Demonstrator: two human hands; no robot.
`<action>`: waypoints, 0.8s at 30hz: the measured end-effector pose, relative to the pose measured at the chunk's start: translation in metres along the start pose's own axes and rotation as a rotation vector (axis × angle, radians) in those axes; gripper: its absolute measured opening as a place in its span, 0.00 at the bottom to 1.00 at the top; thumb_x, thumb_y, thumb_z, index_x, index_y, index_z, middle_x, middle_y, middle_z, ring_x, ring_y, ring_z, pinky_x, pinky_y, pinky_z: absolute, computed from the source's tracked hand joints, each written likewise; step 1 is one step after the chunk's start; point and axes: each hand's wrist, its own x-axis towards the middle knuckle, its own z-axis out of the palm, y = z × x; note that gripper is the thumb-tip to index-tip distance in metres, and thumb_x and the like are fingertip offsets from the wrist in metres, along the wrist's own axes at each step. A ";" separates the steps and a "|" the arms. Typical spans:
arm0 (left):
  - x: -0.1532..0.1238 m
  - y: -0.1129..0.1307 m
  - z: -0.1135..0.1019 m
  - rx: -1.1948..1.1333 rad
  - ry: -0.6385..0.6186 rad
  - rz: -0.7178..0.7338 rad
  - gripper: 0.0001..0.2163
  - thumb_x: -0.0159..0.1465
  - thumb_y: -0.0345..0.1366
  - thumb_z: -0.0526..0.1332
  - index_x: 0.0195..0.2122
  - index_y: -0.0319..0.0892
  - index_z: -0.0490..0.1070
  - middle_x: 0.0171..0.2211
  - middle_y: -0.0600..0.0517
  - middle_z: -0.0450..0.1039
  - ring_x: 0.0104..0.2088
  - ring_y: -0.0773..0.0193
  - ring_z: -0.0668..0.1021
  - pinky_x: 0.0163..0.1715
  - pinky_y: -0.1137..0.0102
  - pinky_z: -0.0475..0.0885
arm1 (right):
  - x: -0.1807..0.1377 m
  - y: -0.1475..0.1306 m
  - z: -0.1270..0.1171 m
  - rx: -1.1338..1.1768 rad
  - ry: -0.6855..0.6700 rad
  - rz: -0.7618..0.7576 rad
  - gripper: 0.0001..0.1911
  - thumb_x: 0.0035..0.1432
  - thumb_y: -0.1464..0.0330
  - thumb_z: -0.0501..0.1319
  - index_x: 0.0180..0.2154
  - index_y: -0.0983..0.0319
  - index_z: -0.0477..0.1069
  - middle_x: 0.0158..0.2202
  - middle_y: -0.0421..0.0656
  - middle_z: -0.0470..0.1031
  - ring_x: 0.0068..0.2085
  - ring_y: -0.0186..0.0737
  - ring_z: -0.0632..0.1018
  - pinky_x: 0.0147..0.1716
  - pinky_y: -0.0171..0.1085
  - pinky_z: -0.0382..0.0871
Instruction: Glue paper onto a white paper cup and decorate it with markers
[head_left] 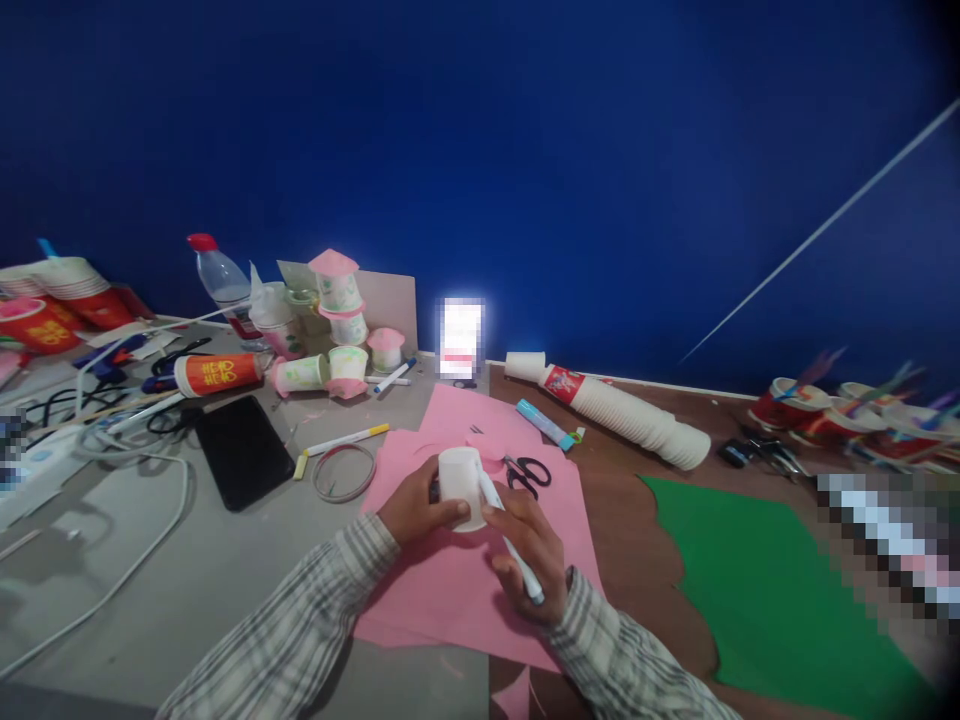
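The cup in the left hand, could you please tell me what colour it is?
The cup is white, as the head view, the only one, shows.

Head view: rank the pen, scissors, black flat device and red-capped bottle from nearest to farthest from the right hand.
1. Pen: held in the right hand.
2. Scissors: beyond it, on the pink paper.
3. Black flat device: left, on the grey table.
4. Red-capped bottle: back left, near the blue wall.
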 end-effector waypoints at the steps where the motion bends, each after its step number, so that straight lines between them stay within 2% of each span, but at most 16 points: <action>1: 0.000 -0.001 0.000 0.006 -0.006 0.000 0.26 0.43 0.39 0.66 0.45 0.41 0.63 0.33 0.53 0.72 0.32 0.60 0.72 0.32 0.66 0.69 | 0.000 0.000 0.001 0.013 0.015 0.012 0.19 0.59 0.64 0.52 0.52 0.55 0.65 0.45 0.50 0.72 0.40 0.52 0.77 0.39 0.52 0.75; 4: 0.000 -0.002 -0.001 0.005 -0.013 -0.010 0.27 0.43 0.40 0.66 0.45 0.41 0.63 0.33 0.52 0.72 0.32 0.60 0.72 0.32 0.65 0.69 | -0.004 0.003 0.003 0.029 0.070 0.046 0.19 0.55 0.68 0.56 0.49 0.52 0.67 0.39 0.46 0.74 0.37 0.51 0.78 0.37 0.52 0.76; 7: 0.001 -0.004 0.000 -0.008 -0.017 -0.014 0.27 0.43 0.40 0.66 0.45 0.42 0.63 0.34 0.53 0.72 0.33 0.59 0.73 0.33 0.65 0.70 | -0.008 0.005 0.005 -0.002 0.085 0.080 0.23 0.52 0.72 0.57 0.49 0.47 0.67 0.36 0.42 0.77 0.38 0.52 0.79 0.37 0.53 0.76; 12: 0.001 -0.005 0.000 -0.001 -0.012 -0.020 0.27 0.42 0.38 0.66 0.45 0.43 0.63 0.34 0.53 0.72 0.33 0.59 0.73 0.33 0.65 0.70 | -0.012 0.006 0.006 -0.093 0.104 0.101 0.24 0.51 0.72 0.58 0.51 0.52 0.65 0.43 0.47 0.77 0.43 0.54 0.78 0.40 0.53 0.76; 24: -0.001 0.000 0.002 0.075 0.019 -0.018 0.27 0.42 0.34 0.66 0.45 0.44 0.63 0.33 0.54 0.72 0.32 0.60 0.73 0.32 0.66 0.70 | -0.012 0.007 0.007 -0.137 0.075 0.104 0.21 0.52 0.72 0.57 0.49 0.54 0.66 0.41 0.48 0.78 0.41 0.53 0.79 0.39 0.51 0.76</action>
